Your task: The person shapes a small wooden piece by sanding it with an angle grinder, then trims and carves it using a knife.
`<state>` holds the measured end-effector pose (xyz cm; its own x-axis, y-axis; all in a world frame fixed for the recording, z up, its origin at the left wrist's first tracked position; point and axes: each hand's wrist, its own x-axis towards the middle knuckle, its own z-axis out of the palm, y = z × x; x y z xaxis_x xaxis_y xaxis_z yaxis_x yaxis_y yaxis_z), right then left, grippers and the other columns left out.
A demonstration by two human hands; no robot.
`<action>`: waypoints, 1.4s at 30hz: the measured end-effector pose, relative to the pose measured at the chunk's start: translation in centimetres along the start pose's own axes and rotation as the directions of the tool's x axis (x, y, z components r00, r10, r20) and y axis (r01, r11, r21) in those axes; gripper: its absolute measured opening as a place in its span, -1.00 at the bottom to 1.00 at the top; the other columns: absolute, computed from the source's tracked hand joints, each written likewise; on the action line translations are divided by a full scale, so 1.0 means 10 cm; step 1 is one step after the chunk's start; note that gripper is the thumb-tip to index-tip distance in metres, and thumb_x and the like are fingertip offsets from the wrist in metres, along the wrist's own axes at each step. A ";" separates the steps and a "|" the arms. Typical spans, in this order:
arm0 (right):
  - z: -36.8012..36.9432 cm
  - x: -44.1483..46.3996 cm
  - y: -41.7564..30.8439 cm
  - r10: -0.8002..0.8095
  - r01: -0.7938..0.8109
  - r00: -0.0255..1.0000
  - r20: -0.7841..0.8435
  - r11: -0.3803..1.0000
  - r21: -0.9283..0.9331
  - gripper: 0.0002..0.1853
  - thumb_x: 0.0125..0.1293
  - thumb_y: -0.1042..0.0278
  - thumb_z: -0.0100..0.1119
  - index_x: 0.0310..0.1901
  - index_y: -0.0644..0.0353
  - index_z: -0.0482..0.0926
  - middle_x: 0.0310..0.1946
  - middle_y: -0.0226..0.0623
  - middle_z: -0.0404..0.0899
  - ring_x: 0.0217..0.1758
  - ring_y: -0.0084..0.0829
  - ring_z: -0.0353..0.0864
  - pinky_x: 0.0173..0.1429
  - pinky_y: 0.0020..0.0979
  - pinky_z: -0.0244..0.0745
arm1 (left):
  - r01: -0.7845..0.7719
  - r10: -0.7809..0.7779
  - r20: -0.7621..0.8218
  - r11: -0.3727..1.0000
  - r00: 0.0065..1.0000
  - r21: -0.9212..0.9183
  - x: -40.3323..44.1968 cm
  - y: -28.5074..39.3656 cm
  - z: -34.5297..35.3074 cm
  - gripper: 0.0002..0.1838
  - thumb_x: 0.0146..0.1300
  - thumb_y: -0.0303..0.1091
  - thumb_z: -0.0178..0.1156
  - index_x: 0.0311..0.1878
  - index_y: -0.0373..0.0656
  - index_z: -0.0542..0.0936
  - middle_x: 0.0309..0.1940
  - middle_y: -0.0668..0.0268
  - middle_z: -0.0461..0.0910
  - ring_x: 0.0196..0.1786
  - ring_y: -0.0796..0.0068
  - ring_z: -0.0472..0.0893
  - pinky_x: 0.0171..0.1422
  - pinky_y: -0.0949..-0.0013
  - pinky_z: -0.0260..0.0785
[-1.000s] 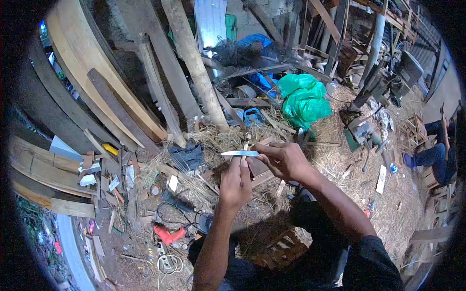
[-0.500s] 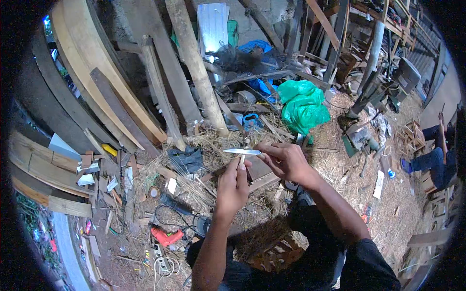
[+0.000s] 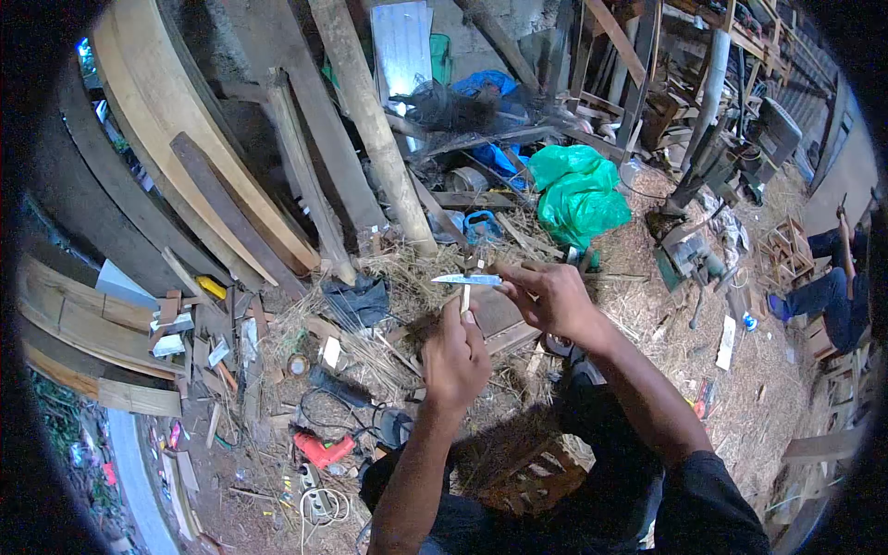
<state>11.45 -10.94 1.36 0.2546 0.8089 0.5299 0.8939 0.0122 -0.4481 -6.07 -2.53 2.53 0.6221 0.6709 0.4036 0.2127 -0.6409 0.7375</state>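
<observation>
My left hand [image 3: 455, 361] is closed around a thin pale wooden stick [image 3: 465, 298], which points up from between thumb and fingers. My right hand [image 3: 552, 301] grips a knife [image 3: 467, 278] by its handle, mostly hidden in the fingers. The bright blade points left and lies across the upper part of the stick. Both hands are in the middle of the view, the left a little lower than the right.
A red power tool [image 3: 324, 449] and a power strip [image 3: 317, 502] with a cable lie at lower left. Beyond the hands is a green plastic bag [image 3: 578, 196]. Boards [image 3: 199, 139] lean at left. A seated person [image 3: 837, 291] is at far right.
The blade has moved slightly up relative to my left hand, and more of the stick shows below it. My left hand has moved slightly down. Both hands keep their hold.
</observation>
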 end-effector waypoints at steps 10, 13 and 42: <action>-0.04 0.00 -0.25 -0.037 0.020 0.993 0.116 0.989 0.148 -0.71 0.34 0.28 0.18 0.05 0.14 0.64 -0.42 -0.02 0.63 -0.42 -0.01 0.63 -0.31 -0.13 0.51 | 0.192 -0.176 0.112 0.969 0.978 -0.153 0.01 -0.07 -0.01 -0.76 0.44 -0.34 -0.11 -0.03 -0.29 0.46 -0.42 -0.14 0.56 -0.36 -0.23 0.59 -0.32 -0.07 0.39; -0.02 0.01 -0.24 -0.057 0.041 0.992 0.112 0.989 0.140 -0.70 0.33 0.31 0.19 0.07 0.10 0.62 -0.48 -0.05 0.60 -0.45 -0.02 0.62 -0.36 -0.14 0.48 | 0.038 -0.035 0.036 0.996 0.999 -0.079 0.01 -0.13 -0.01 -0.78 0.43 -0.37 -0.10 -0.05 -0.30 0.47 -0.44 -0.14 0.55 -0.38 -0.22 0.58 -0.35 -0.06 0.39; -0.08 -0.03 -0.12 0.012 -0.016 0.992 0.126 1.000 0.025 -0.70 0.30 0.32 0.22 0.06 0.06 0.63 -0.42 -0.09 0.62 -0.48 -0.05 0.60 -0.41 -0.15 0.46 | 0.054 -0.057 0.118 0.998 0.991 0.024 -0.02 -0.04 0.04 -0.78 0.39 -0.36 -0.07 0.00 -0.25 0.39 -0.42 -0.16 0.59 -0.34 -0.27 0.59 -0.29 -0.19 0.40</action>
<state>10.64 -11.66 2.32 0.2169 0.8767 0.4293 0.8802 0.0145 -0.4743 -5.96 -2.53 1.98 0.6935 0.6575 0.2944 0.2643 -0.6124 0.7451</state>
